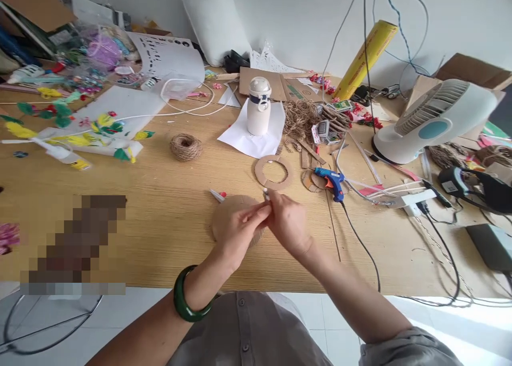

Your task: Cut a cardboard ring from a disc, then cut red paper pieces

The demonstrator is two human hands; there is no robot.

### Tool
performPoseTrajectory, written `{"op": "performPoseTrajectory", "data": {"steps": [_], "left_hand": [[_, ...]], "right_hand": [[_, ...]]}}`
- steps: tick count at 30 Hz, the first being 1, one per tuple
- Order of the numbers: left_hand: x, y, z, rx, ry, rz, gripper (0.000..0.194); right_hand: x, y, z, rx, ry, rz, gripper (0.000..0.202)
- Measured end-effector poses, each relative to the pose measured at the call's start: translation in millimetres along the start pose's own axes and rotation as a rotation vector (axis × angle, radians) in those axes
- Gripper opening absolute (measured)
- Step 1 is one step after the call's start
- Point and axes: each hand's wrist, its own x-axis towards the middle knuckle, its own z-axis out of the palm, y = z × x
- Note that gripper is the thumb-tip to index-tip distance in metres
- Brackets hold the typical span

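Observation:
My left hand (239,232), with a green bangle on its wrist, is closed, its fingertips meeting my right hand (288,221) over a round cardboard disc (224,219). My right hand is closed too, and a small white-tipped item (266,194) pokes out at the top of its fingers; what it is I cannot make out. Scissors (217,196) lie at the disc's upper left edge. Just beyond my hands is a cardboard ring (260,173). A roll of twine (186,146) sits further left.
A white bottle (258,118) stands on white paper (276,142). To the right are a blue glue gun (334,181) with its cable, a power strip (412,199) and a white fan (432,121). Artificial leaves (106,126) and craft supplies lie at the left.

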Motion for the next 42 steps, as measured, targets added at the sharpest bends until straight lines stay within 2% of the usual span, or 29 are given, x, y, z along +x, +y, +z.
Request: {"op": "performPoseTrajectory", "data": {"steps": [4, 6, 9, 11, 14, 18, 23, 26, 28, 32, 38, 40, 42], "left_hand": [[-8, -17, -2.4, 0.07, 0.148, 0.008, 0.03], [-11, -21, -10.7, 0.186, 0.221, 0.065, 0.031], [-15, -23, -22.1, 0.389, 0.265, 0.167, 0.03], [-18, -22, -26.1, 0.463, 0.281, 0.194, 0.03], [-24, -18, -29.5, 0.553, 0.273, 0.213, 0.028], [-31, -15, -37.9, 0.695, 0.233, 0.248, 0.03], [-35, -16, -50.8, 0.631, 0.272, 0.134, 0.039], [-35, -15, -52.6, 0.437, 0.267, 0.007, 0.04], [-36, -13, -51.0, 0.321, 0.256, -0.027, 0.035], [-43, -14, -48.6, 0.271, 0.244, 0.02, 0.028], [-59, -29, -54.2, 0.451, 0.337, 0.081, 0.029], [-61, -29, -51.2, 0.45, 0.31, 0.103, 0.031], [-62, -24, -45.8, 0.386, 0.228, 0.127, 0.036]], "right_hand": [[-22, -13, 9, 0.003, -0.019, -0.083, 0.042], [-30, -18, 11, 0.057, -0.019, -0.16, 0.05], [-34, -20, 13, 0.19, -0.028, -0.212, 0.049], [-33, -19, 15, 0.318, -0.034, -0.183, 0.044], [-29, -16, 16, 0.543, -0.05, -0.05, 0.035], [-26, -15, 14, 0.767, -0.15, 0.12, 0.028], [-35, -20, 10, 0.877, -0.201, 0.119, 0.028], [-42, -23, 8, 0.874, -0.175, 0.122, 0.028], [-47, -24, 7, 0.94, -0.18, 0.124, 0.027], [-55, -26, 5, 1.069, -0.178, 0.164, 0.023], [-70, -32, 15, 1.029, -0.12, 0.288, 0.026], [-68, -32, 18, 1.01, -0.094, 0.27, 0.025], [-62, -30, 18, 0.991, -0.043, 0.242, 0.023]]}}
